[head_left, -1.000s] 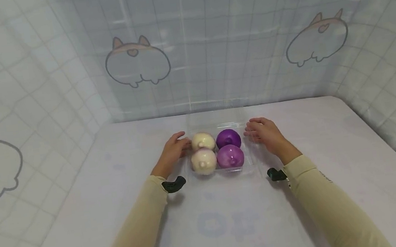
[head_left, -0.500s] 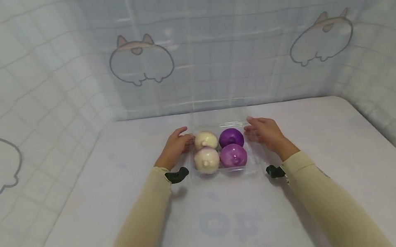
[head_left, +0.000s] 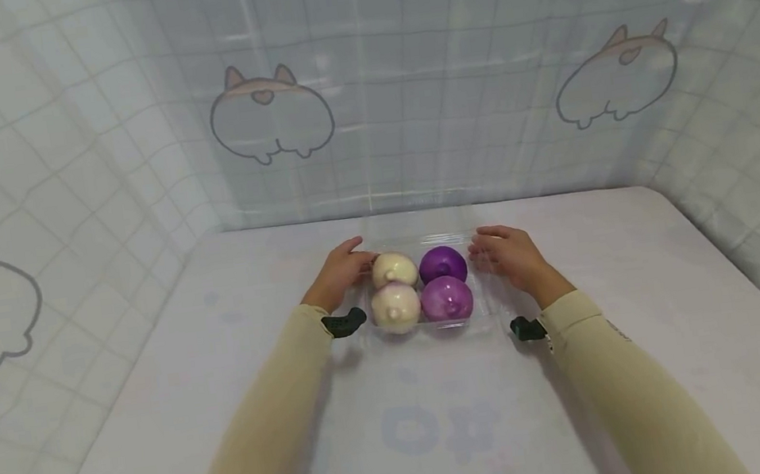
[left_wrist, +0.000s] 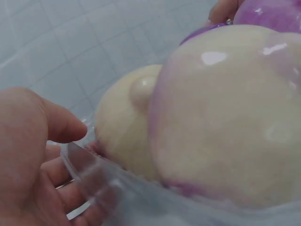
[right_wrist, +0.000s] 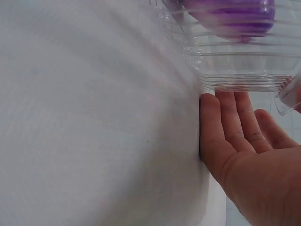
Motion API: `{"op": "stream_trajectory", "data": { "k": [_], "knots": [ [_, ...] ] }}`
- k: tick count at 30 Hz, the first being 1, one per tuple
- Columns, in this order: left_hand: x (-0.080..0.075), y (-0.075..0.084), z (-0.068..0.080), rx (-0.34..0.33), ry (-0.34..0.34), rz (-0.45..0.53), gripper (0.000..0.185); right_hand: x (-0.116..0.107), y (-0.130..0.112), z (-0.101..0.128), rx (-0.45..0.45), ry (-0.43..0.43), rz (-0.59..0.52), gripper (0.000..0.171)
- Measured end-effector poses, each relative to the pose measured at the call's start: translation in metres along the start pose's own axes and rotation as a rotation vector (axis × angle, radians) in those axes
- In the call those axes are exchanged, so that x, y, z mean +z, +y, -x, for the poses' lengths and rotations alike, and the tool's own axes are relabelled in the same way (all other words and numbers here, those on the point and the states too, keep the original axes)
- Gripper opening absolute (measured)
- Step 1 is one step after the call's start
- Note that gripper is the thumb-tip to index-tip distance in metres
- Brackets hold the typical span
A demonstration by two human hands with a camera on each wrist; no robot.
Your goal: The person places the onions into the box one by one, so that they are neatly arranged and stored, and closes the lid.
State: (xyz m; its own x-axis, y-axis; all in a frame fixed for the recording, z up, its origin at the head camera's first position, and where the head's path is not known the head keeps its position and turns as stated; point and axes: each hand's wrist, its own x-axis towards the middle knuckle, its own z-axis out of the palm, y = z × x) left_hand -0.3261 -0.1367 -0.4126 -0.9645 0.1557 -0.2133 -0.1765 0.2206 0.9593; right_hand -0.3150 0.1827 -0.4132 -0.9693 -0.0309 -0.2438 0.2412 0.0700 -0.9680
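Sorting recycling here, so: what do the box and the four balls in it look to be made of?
The clear box looks like thin transparent plastic: ribbed walls, the table visible through it. The two cream balls and two purple balls seem glossy, with bright highlights; perhaps plastic or rubber, I cannot tell which.

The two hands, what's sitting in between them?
In the head view, a clear plastic tray lies between the left hand and right hand. It holds two white onions on the left and two purple onions on the right.
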Motion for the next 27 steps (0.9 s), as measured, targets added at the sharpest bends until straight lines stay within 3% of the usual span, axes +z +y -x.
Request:
{"op": "stream_trajectory", "data": {
  "k": [7, 17, 27],
  "knots": [
    [0.003, 0.002, 0.003, 0.048, 0.012, -0.011, 0.067, -0.003, -0.001, -0.001, -0.001, -0.022, -0.034, 0.061],
    [0.003, 0.000, 0.004, 0.037, -0.012, 0.025, 0.068, -0.006, 0.001, 0.002, -0.008, -0.082, -0.084, 0.060],
    [0.003, -0.008, 0.004, 0.058, -0.022, 0.127, 0.065, -0.010, 0.004, 0.001, -0.026, -0.089, -0.095, 0.064]
  ]
}}
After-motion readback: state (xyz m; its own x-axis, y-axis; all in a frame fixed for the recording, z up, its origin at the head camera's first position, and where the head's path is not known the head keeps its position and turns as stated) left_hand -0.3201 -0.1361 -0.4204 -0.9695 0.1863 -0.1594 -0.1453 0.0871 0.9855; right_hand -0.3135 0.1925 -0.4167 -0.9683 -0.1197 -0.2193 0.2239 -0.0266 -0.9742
